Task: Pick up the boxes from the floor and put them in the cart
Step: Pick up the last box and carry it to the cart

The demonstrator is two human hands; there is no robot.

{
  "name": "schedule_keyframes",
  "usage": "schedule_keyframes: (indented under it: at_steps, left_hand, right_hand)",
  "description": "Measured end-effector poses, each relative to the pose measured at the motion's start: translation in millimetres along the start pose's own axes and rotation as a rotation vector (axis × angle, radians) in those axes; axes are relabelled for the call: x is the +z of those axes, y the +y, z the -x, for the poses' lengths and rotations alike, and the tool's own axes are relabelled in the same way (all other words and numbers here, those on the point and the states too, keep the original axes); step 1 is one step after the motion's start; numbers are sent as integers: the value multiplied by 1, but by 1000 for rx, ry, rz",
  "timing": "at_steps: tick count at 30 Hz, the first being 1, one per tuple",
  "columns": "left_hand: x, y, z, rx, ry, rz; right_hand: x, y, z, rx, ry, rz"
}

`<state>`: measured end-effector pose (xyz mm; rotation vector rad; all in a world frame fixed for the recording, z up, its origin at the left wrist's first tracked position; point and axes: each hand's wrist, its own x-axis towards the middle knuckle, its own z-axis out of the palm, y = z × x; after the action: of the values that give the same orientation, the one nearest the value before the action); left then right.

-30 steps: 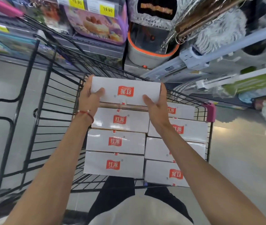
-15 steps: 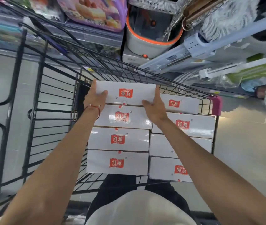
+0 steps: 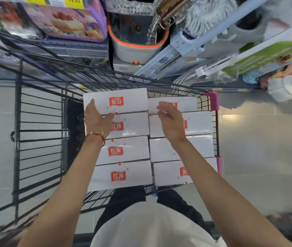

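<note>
Several white boxes with red logos lie in two rows inside the black wire cart [image 3: 40, 132]. The farthest box of the left row [image 3: 123, 98] lies flat at the cart's far end. My left hand [image 3: 97, 120] rests on that box's near left corner with straight fingers. My right hand [image 3: 170, 120] hovers over the right row's far boxes [image 3: 188, 104], fingers relaxed and holding nothing. Nearer boxes [image 3: 122, 175] fill the cart toward my body.
Store shelves [image 3: 66, 50] with packaged goods, a white and orange bucket [image 3: 136, 47] and mop packages [image 3: 186, 56] stand just beyond the cart. Grey tiled floor [image 3: 259, 148] lies right of the cart. The cart's pink corner guard [image 3: 213, 100] marks its far right corner.
The box I held with both hands has been set down at the far end of the left row. My right hand has let go and moved right; my left hand has flattened.
</note>
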<state>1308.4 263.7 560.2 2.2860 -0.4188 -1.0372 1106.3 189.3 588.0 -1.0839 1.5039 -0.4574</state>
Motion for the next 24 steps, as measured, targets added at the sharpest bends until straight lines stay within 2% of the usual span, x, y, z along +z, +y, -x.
schedule_keyframes:
  at_steps: [8, 15, 24]
  left_hand:
    - [54, 27, 85, 142, -190, 244]
    - [130, 53, 182, 311, -405, 106]
    - [250, 75, 334, 505, -665, -99]
  right_hand:
    - [-77, 21, 58, -32, 103, -207]
    - [-175, 65, 113, -30, 282, -454]
    - [-327, 155, 185, 25, 488, -553]
